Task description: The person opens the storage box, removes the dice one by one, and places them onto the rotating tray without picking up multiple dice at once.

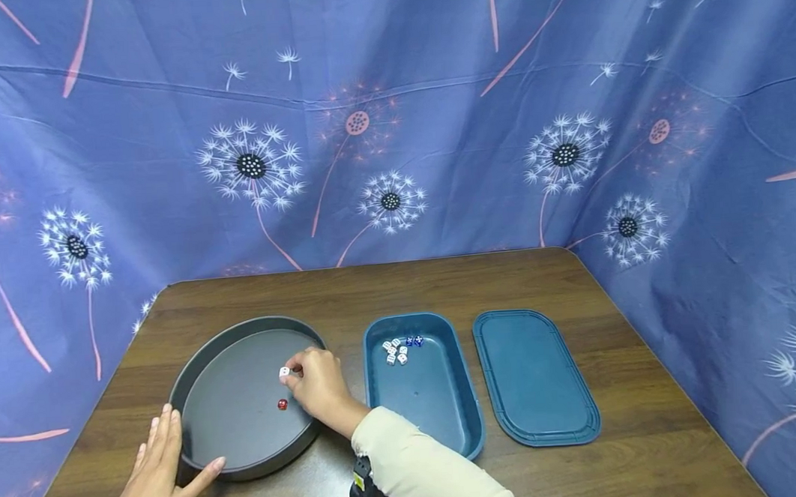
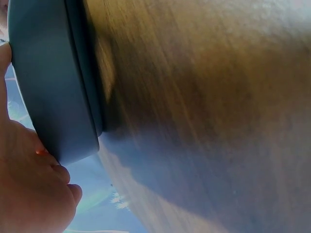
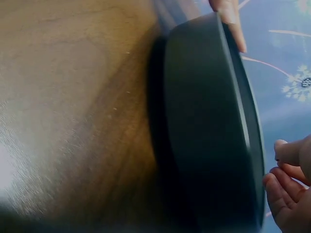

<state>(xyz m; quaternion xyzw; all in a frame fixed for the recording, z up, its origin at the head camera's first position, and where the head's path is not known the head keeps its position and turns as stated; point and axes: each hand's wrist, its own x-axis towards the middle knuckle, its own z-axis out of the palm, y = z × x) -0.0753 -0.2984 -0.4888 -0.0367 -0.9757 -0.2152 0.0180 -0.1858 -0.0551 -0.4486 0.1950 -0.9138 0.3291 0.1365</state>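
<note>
Over the right part of a round dark grey tray (image 1: 237, 399), my right hand (image 1: 320, 384) pinches a white die (image 1: 284, 371) between thumb and fingertips. A red die (image 1: 282, 405) lies on the tray floor just below it in the head view. My left hand (image 1: 156, 471) rests against the tray's near left side, fingers straight along the outside and thumb at the near rim. In the left wrist view that hand (image 2: 34, 189) touches the tray's side wall (image 2: 53, 87). The right wrist view shows the right hand's fingers (image 3: 286, 189) beyond the rim; the die is hidden there.
Right of the tray stands a blue rectangular container (image 1: 419, 397) with several white dice (image 1: 394, 351) and some blue dice (image 1: 414, 341) at its far end. A matching blue lid (image 1: 538, 376) lies farther right on the wooden table (image 1: 636, 416). A dandelion-print cloth (image 1: 446, 126) hangs behind.
</note>
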